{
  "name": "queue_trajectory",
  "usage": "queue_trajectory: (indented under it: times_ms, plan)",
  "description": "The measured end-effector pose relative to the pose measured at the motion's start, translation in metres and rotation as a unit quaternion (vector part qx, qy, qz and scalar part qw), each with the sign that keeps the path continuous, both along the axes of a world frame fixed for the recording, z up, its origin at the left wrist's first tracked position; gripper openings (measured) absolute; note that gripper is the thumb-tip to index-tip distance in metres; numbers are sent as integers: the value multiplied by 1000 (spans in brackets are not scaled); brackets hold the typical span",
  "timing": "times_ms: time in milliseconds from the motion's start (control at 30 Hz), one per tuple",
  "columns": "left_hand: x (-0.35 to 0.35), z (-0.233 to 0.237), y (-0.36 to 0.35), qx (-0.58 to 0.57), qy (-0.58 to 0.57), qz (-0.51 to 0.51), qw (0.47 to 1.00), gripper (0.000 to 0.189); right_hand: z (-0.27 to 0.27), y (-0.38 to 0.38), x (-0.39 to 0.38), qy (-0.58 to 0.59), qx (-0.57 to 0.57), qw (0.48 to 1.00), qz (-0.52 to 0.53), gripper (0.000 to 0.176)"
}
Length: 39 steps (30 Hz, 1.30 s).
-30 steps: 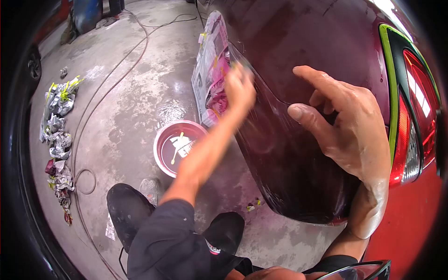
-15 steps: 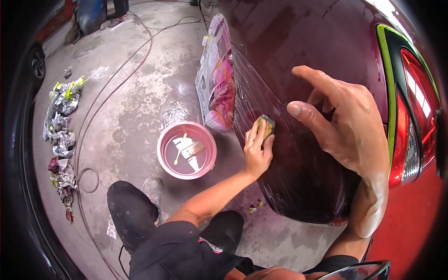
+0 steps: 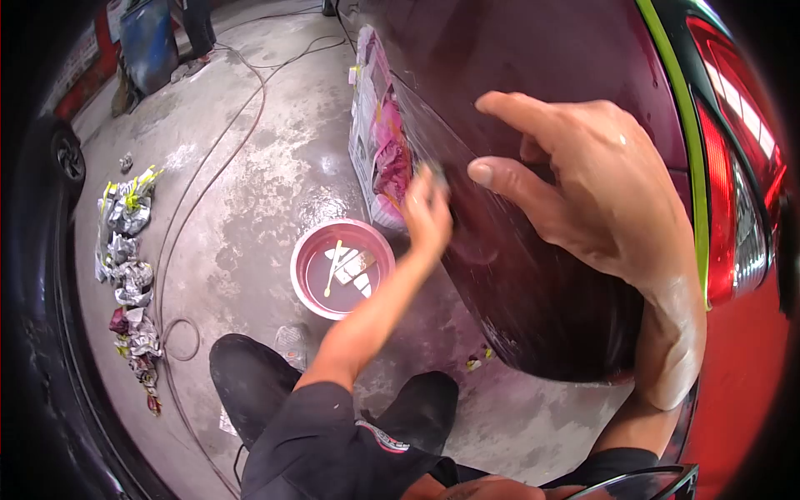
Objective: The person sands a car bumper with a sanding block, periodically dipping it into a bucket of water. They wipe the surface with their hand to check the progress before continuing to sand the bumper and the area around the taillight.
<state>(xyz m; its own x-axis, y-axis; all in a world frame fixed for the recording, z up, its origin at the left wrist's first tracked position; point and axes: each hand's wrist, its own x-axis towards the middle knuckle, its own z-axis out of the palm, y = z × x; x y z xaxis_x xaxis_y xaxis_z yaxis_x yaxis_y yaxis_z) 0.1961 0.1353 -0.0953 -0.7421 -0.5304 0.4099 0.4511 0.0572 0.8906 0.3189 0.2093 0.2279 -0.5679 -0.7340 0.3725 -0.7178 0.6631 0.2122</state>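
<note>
My left hand is closed round a small sanding block, smeared by motion, at the left edge of the wet dark-red car panel. Close by is the wheel area, masked with newspaper and pink-stained plastic. Nearer the camera, my right hand hovers over or rests on the panel; contact cannot be made out. Its thumb and index finger are spread, with nothing visible between them; the other fingers are partly hidden. To its right, green tape borders the red tail light.
A pink bucket of water holding white pieces and a yellow-tipped stick stands on the floor. A hose snakes across the concrete beside crumpled masking paper. A dark car borders the left; a blue barrel stands behind.
My left hand has moved up and left along the panel with the sanding block, toward the masked wheel area. My right hand keeps its pose. The view has shifted slightly.
</note>
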Motion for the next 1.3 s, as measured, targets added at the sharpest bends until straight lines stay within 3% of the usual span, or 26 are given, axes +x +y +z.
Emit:
queue_trajectory:
  times_ms: [33,67,167,200,267,300,367,433,467,500,567,667,700,767,800,833,900,967,1000,1033,1067,1100,1133,1233,1267,1300]
  plan:
    - [-43,-3,-23,22,-136,6,990,45,-2,1,0,16,-4,1000,20,43]
    - [-69,-7,-41,-65,-110,35,991,46,-2,0,1,10,-9,1000,16,43]
    - [-29,-4,-19,-6,-127,12,992,43,1,2,-1,-9,-7,1000,20,44]
    - [8,-8,15,13,15,15,1000,42,1,4,-3,9,-7,999,33,44]
    - [105,-9,70,-77,24,64,995,46,-1,8,-4,26,-13,999,42,44]
    - [120,-19,76,-73,18,16,997,49,0,10,-3,42,-8,998,42,45]
    - [63,-23,46,-94,73,63,991,46,-2,14,0,50,-7,998,37,45]
    - [-52,-32,-16,95,-34,-16,995,42,1,17,2,25,-13,999,36,44]
    - [-101,-94,-40,290,-197,-143,926,26,-3,18,1,24,-15,999,35,44]
    - [-86,-75,-32,287,-195,-143,927,26,-8,18,-2,45,-22,998,25,43]
    - [-1,1,7,10,-11,-18,1000,39,-8,19,-5,69,-41,997,12,43]
    - [152,34,93,-81,58,18,995,50,-10,22,-2,69,-59,996,11,39]
    - [141,20,91,-47,63,3,997,42,-11,25,0,68,-65,996,-4,39]
    - [80,13,44,-136,-12,-13,990,44,-5,34,-2,41,-50,994,89,36]
    - [49,39,19,60,-89,-119,987,43,-12,34,-7,89,-102,982,130,33]
    - [38,33,3,41,-94,-127,987,43,-8,28,-2,90,-119,982,118,33]
    - [6,-2,-30,109,-115,-231,960,40,15,14,12,-63,-12,997,-41,25]
    - [-26,-31,-54,173,-137,-333,917,39,9,16,7,-45,-51,998,-13,21]
    - [-15,2,-50,205,-153,-381,888,39,9,19,8,-32,-74,997,21,17]
    - [22,10,3,124,-86,-167,974,38,12,26,8,-27,-88,996,12,17]
    - [82,47,40,-139,58,-66,986,35,23,33,13,-79,-86,992,37,15]
    - [143,84,77,-343,194,131,910,32,28,38,17,-131,-83,986,65,14]
    - [136,76,68,-349,197,127,907,32,12,34,21,-11,-93,995,25,15]
    - [84,48,32,-255,101,-55,960,28,-4,37,8,116,-107,985,74,12]
    - [45,45,6,-22,-58,-203,977,28,-6,38,3,118,-113,984,70,12]
    - [15,29,-18,90,-131,-272,949,28,-7,37,-3,90,-156,977,112,10]
